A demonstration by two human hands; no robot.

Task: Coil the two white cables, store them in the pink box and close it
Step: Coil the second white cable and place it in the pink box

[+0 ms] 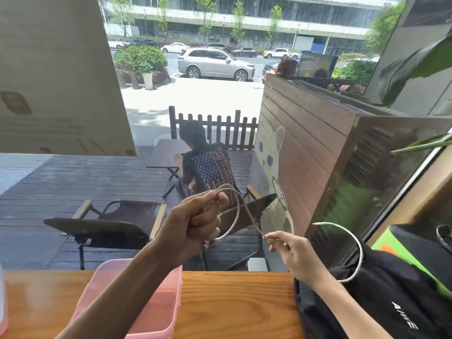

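My left hand (193,226) is raised above the counter, shut on a loop of white cable (238,211) that arcs out to its right. From the loop the cable runs down to my right hand (291,250), which pinches it between thumb and fingers. Beyond that hand the free end (352,243) curves up and around over the black bag. The pink box (171,307) stands without a lid on the wooden counter, partly under my left forearm. Only one cable shows; a second cable and a lid are not in sight.
A black bag (381,299) with white lettering lies on the wooden counter (234,302) at the right, with a green object (391,248) behind it. A window stands just past the counter's far edge. A person sits outside on the deck. A pale object (2,304) is at the left edge.
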